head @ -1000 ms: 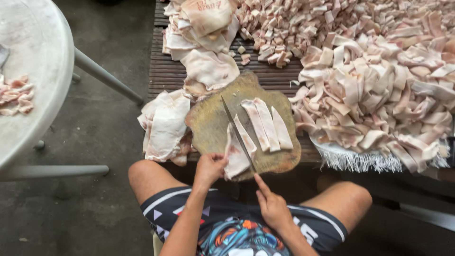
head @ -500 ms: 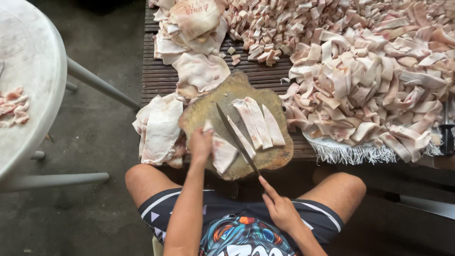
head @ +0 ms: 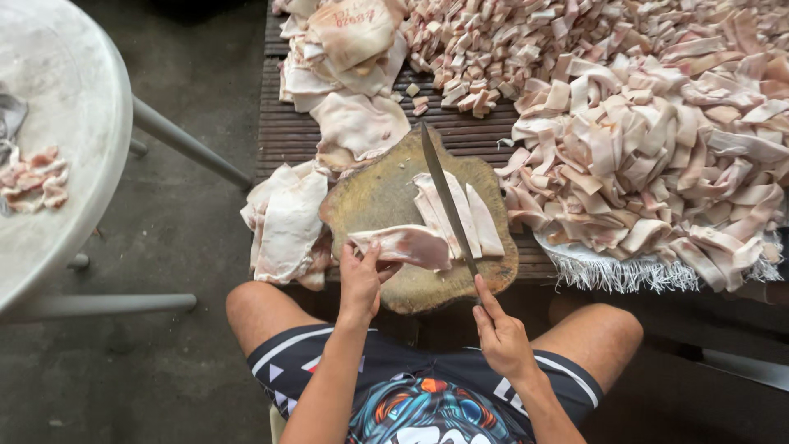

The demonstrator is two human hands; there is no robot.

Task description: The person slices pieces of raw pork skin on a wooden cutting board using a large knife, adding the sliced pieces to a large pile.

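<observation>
While left hand [head: 359, 281] pins pork slab [head: 403, 244], right hand [head: 499, 331] angles knife [head: 448, 200].

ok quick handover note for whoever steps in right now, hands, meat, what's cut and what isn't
Left hand pinches the near end of a pork skin piece lying on the round chopping board.
Right hand grips the long knife, blade laid across the cut strips on the board.
Done: big strip pile at right, small diced pile beyond it.
Left: the piece under the left hand, uncut slabs beside the board and more slabs at the far end.
</observation>
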